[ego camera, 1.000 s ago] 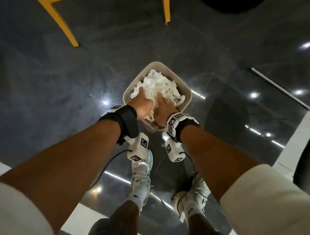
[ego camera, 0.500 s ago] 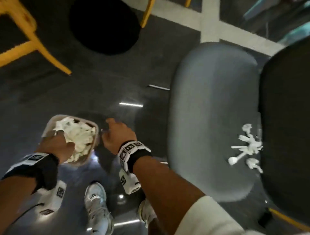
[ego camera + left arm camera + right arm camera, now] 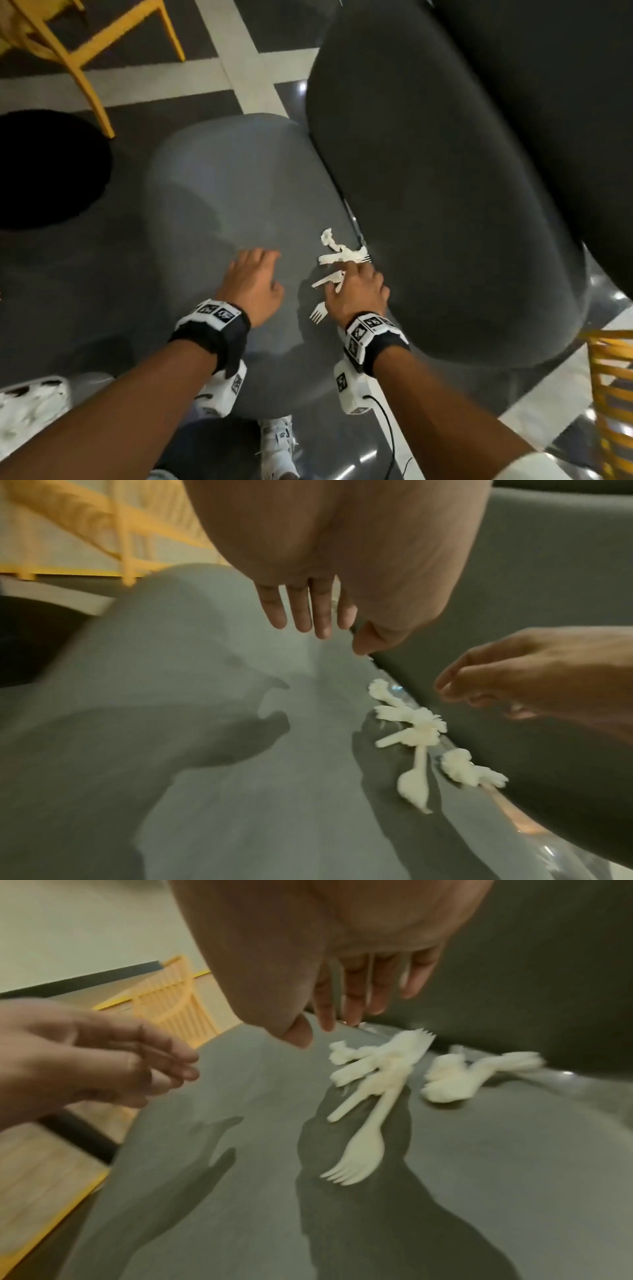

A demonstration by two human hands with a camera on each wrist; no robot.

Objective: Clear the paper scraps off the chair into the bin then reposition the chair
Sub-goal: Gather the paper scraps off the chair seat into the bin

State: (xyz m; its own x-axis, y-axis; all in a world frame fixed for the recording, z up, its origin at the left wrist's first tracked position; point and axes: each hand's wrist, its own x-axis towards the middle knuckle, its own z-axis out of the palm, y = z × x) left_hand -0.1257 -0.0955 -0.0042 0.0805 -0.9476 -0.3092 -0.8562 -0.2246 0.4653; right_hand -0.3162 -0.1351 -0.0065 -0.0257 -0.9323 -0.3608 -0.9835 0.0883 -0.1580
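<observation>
White paper scraps (image 3: 342, 255) and a white plastic fork (image 3: 318, 313) lie on the grey chair seat (image 3: 222, 192), close to the dark backrest (image 3: 428, 188). My right hand (image 3: 354, 284) hovers over the near scraps with straight fingers (image 3: 359, 996) and holds nothing. My left hand (image 3: 255, 270) hangs over the bare seat a hand's width to the left, fingers (image 3: 308, 610) spread and empty. The right wrist view shows the fork (image 3: 359, 1153) under crumpled scraps (image 3: 377, 1056), with another wad (image 3: 455, 1080) against the backrest. The bin (image 3: 30, 407), full of white paper, stands at the lower left.
Yellow chair legs (image 3: 85, 51) stand on the floor at the upper left, beside a black round shape (image 3: 44, 171). A yellow slatted chair (image 3: 609, 394) sits at the right edge. My shoes (image 3: 277, 445) stand on the glossy dark floor in front of the seat.
Both hands have left the bin and moved right to hover over the chair seat. My view has swung from the bin to the chair, which leaves the bin at the lower left.
</observation>
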